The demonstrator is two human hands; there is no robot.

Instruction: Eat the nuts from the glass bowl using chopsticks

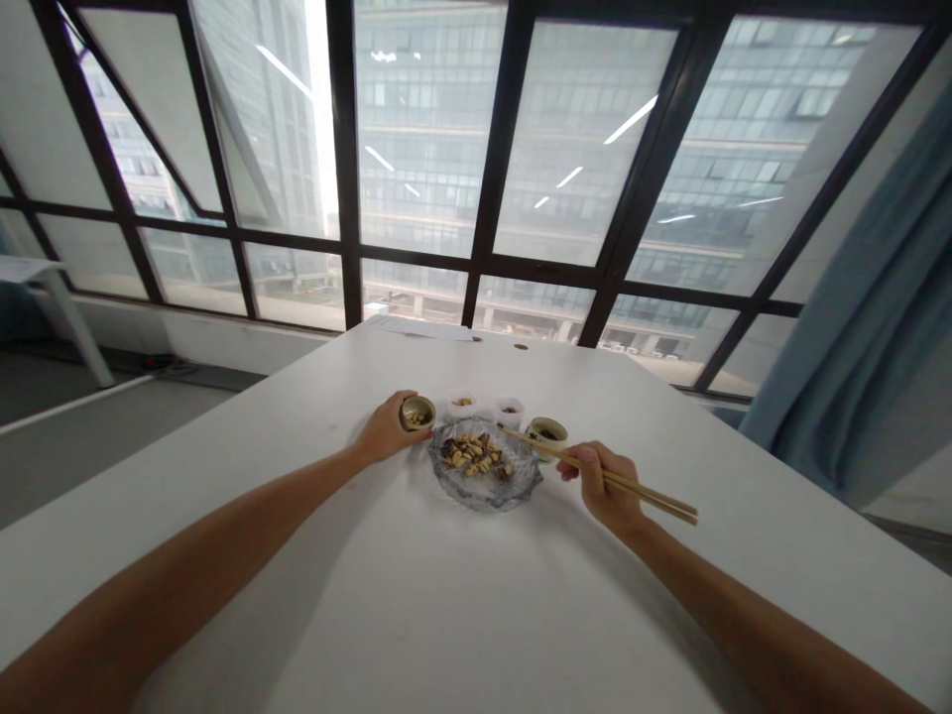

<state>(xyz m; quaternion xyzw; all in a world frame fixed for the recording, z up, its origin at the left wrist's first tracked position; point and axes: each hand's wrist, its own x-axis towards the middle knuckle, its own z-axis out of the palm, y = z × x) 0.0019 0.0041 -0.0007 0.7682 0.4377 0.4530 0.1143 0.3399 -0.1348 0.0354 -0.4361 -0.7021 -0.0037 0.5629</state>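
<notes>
My left hand [388, 428] is wrapped round a small cup [418, 414], tilted toward me, with a few pale pieces inside. In my right hand [604, 484] is a pair of wooden chopsticks [632, 486], their tips above the far right rim of a clear glass plate [487, 493]. Pale nut-like pieces [468, 453] and darker bits lie mixed on the plate. Just beyond the chopsticks stands a second cup [546, 430] with dark contents. Whether the chopstick tips pinch anything is too small to tell.
Behind the plate sit two small white containers, one with orange-brown pieces [461, 403], the other with dark ones [510, 411]. Papers [420, 327] lie at the far end of the white table [446, 595], before the windows. A blue curtain [855, 327] hangs at right.
</notes>
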